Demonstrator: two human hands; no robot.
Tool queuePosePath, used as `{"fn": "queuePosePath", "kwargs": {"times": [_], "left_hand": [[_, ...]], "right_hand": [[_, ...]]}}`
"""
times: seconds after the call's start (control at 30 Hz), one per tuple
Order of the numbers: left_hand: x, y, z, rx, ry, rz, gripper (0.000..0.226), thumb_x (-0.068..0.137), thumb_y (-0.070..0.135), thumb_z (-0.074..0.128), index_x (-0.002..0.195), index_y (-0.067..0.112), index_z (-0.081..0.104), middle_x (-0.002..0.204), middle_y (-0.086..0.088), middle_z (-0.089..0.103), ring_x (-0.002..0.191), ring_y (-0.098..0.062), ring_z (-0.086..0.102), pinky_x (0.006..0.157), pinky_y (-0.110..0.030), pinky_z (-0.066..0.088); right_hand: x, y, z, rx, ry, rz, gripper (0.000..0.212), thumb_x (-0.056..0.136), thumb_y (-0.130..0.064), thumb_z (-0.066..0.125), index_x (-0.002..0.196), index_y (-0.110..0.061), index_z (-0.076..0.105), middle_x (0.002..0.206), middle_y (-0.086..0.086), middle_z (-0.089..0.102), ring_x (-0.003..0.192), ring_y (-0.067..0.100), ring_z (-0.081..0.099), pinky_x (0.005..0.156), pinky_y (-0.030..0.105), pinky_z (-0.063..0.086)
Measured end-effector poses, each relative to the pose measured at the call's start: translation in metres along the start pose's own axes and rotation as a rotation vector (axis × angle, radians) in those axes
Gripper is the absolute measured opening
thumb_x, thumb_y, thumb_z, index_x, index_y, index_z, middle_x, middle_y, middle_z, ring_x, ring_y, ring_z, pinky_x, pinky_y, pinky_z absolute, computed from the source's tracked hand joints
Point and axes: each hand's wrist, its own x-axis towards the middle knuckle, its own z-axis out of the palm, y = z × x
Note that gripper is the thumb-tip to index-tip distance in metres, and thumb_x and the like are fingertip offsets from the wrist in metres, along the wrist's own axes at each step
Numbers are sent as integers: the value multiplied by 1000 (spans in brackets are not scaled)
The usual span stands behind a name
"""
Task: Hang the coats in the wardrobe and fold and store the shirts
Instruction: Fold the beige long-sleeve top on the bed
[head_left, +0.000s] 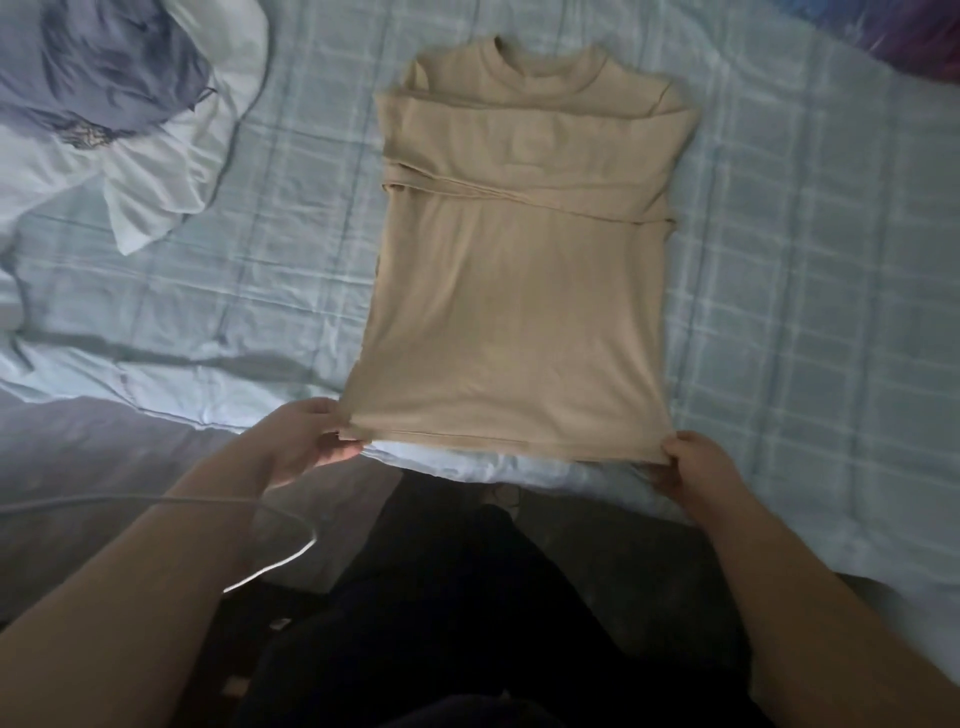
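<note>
A tan shirt (519, 291) is lying flat on the bed (805, 260). Its neck end is pointing away from the person, and its sleeves are lying folded across its front. The left grip (306, 441) is pinching the shirt's near left corner, with the thumb on top and the fingers curled under the hem. The right grip (696, 467) is pinching the near right corner, fingers curled on the cloth. The hem is stretching straight between them. A heap of white and grey-blue clothes (130, 130) is sitting well off to the shirt's left, up by its neck end. A white cable (280, 561) is lying below the shirt's left corner, crossing the left arm.
</note>
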Motion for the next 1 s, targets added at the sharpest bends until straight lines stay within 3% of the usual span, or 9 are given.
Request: {"fn": "queuePosePath", "kwargs": {"times": [0.1,0.2,0.27,0.43,0.53,0.67,0.8,1.0], "left_hand": [[-4,29,-5,72,-36,40,9,98,3,54,105,2,60,106,-26,71,92,-36,73,66,-35,61],[-5,69,-8,61,-41,118,26,97,6,59,121,18,61,100,-22,74,91,-38,73,63,-35,61],[-4,99,-10,50,-82,189,29,96,11,61,120,26,67,99,-16,74,95,-37,73,66,-37,62],[21,180,4,-125,-132,316,14,90,21,64,95,20,77,100,-8,74,99,-29,73,70,-35,60],[50,228,18,-189,-126,309,11,93,23,60,95,18,70,104,-9,71,100,-28,72,77,-37,56],[90,285,32,-222,-141,299,13,84,26,65,91,16,68,108,-16,70,91,-25,72,80,-36,58],[132,338,47,-224,-142,306,13,92,19,57,97,12,67,105,-16,69,89,-26,70,89,-41,54],[182,403,63,-225,-202,320,13,83,20,63,93,14,70,121,-20,68,111,-32,67,91,-43,54]], "right_hand": [[-11,-32,-7,40,60,-43,13,95,-9,51,88,-15,60,83,11,61,65,21,59,52,28,49],[-23,-76,-8,160,77,-121,14,95,-7,54,96,-21,57,72,8,62,54,17,60,44,24,46],[-28,-109,-7,276,40,-172,20,95,-4,52,101,-23,56,62,3,60,49,12,57,41,22,43],[-17,-196,9,460,14,-178,16,101,-13,49,93,-16,62,81,7,62,52,10,60,47,20,49],[2,-244,24,546,9,-155,13,99,-17,51,93,-14,62,87,7,63,64,15,61,59,23,51],[34,-299,47,637,29,-162,13,99,-14,50,92,-11,61,89,9,64,75,17,63,58,21,55],[70,-344,70,625,46,-188,14,99,-13,50,94,-13,63,92,6,66,82,16,65,68,23,59],[128,-399,96,690,33,-178,15,99,-15,49,91,-12,62,88,4,65,77,14,67,84,29,57]]}}
